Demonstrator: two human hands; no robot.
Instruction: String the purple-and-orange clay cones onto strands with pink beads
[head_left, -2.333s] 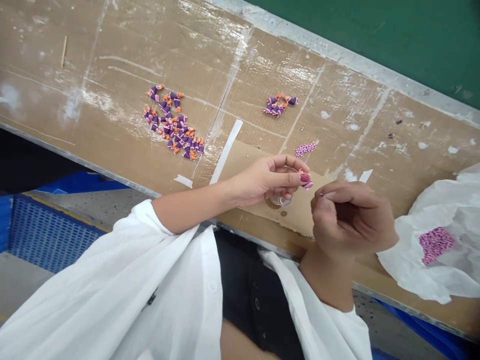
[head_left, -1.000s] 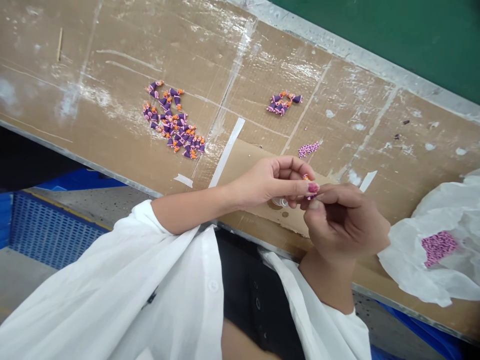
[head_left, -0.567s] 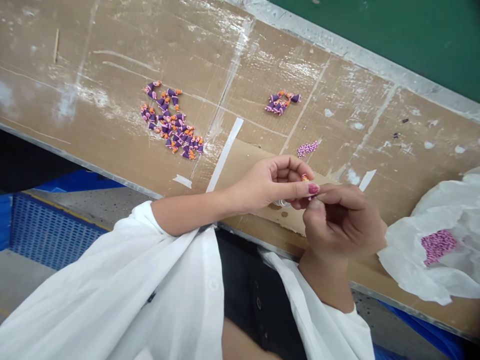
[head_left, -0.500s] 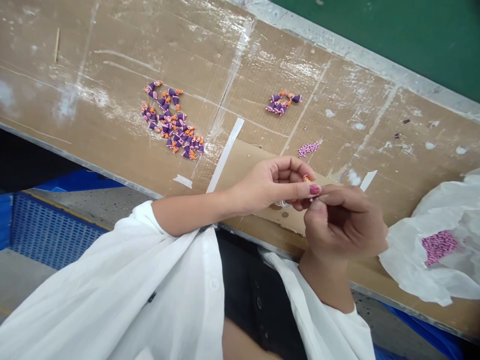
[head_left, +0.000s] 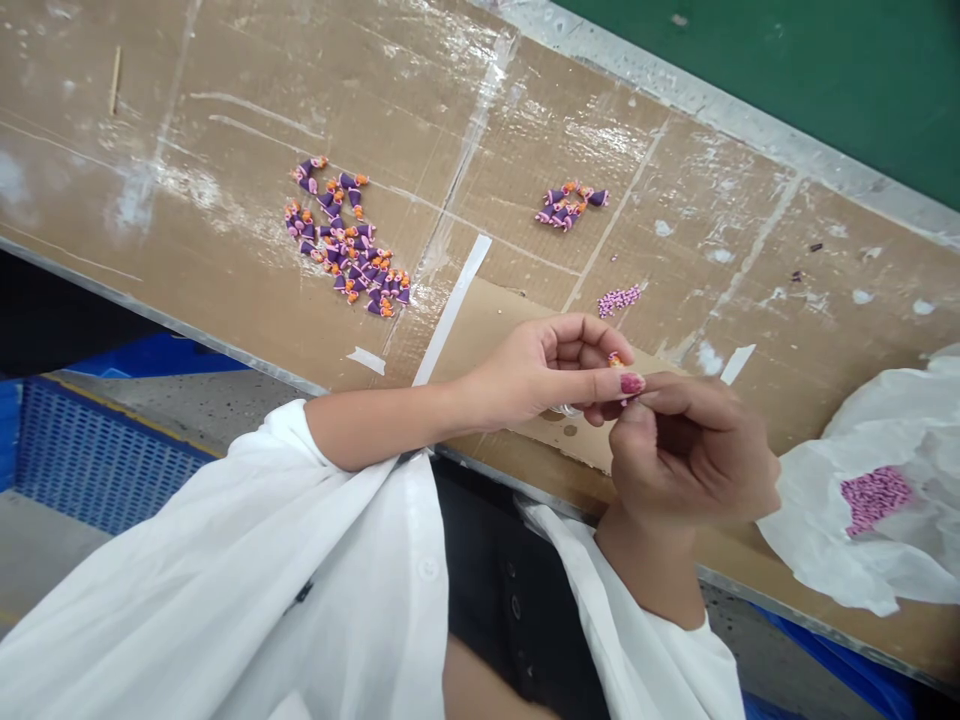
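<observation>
My left hand (head_left: 559, 375) pinches a small figurine (head_left: 616, 359); its orange top shows between thumb and fingers, and the rest is mostly hidden. My right hand (head_left: 686, 440) meets it from the right, thumb and forefinger pressed together at the figurine's lower end. Whatever sits in that right pinch is too small to make out. Beneath the hands lies a cardboard sheet (head_left: 480, 330), and part of a clear round object (head_left: 566, 409) shows under my left hand. Just beyond the fingers is a little heap of pink-purple beads (head_left: 619, 300).
Several purple-and-orange figurines (head_left: 349, 245) lie in a cluster at the left, with a smaller group (head_left: 570, 205) farther back. White crumpled plastic (head_left: 825, 500) at the right holds many pink pieces (head_left: 877, 498). A thin stick (head_left: 115, 80) lies at the far left.
Both hands stay together at the figurine in almost the same pose. The whole view has shifted very slightly; nothing on the table has visibly moved.
</observation>
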